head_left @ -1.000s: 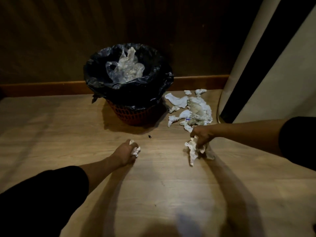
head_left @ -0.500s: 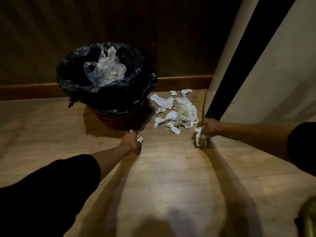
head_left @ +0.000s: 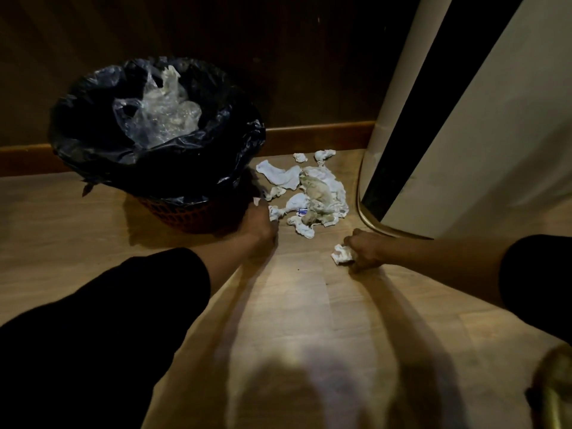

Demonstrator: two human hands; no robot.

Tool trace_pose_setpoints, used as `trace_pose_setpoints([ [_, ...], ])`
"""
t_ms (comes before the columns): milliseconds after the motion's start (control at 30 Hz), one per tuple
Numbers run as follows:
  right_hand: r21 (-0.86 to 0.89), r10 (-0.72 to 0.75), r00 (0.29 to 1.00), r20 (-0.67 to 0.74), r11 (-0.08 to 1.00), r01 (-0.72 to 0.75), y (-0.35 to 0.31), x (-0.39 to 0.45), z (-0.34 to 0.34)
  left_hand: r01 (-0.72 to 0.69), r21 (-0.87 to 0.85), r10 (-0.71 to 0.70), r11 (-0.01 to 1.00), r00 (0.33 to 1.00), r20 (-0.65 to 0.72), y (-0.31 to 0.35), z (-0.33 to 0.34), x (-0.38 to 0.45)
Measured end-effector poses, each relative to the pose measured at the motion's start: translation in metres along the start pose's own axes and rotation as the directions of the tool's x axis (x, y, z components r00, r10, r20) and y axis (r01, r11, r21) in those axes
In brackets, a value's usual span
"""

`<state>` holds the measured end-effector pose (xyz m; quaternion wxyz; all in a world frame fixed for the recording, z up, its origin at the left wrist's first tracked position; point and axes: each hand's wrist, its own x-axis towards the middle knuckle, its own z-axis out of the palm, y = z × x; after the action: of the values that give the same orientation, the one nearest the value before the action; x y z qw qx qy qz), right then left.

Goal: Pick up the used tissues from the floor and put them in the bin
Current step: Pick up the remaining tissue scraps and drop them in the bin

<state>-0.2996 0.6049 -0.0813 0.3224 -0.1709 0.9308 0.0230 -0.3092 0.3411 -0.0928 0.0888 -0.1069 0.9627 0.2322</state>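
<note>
Both my fists grip crumpled tissue: left hand (head_left: 259,226) beside the bin (head_left: 93,140), right hand (head_left: 365,249) near the tissue pile (head_left: 312,193).

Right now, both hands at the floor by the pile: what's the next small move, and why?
Probably lift the left hand up to the bin: its grip already holds a tissue and sits beside the bin's base. The right hand holds a crumpled wad farther off.
</note>
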Motion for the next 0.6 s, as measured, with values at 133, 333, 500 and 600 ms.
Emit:
trace_pose_setpoints([
  [133, -0.004, -0.017, 1.000, 0.006, 1.000, 0.017, 0.003, 0.004, 0.001, 0.042, -0.093, -0.039, 0.995, 0.998, 0.041, 0.024, 0.006, 0.013],
  [333, 0.005, -0.044, 0.999, 0.006, 0.999, 0.044, 0.010, 0.009, 0.002, 0.081, -0.027, -0.078, 0.996, 0.991, 0.109, 0.043, 0.037, 0.015],
  [500, 0.010, -0.061, 0.998, -0.020, 0.998, 0.061, 0.013, 0.011, 0.005, -0.075, 0.143, 0.061, 0.987, 0.993, 0.103, 0.049, 0.047, 0.016],
  [600, 0.020, -0.065, 0.998, -0.023, 0.998, 0.066, 0.015, 0.011, 0.005, -0.136, 0.189, 0.118, 0.972, 0.987, 0.106, 0.047, 0.047, 0.014],
])
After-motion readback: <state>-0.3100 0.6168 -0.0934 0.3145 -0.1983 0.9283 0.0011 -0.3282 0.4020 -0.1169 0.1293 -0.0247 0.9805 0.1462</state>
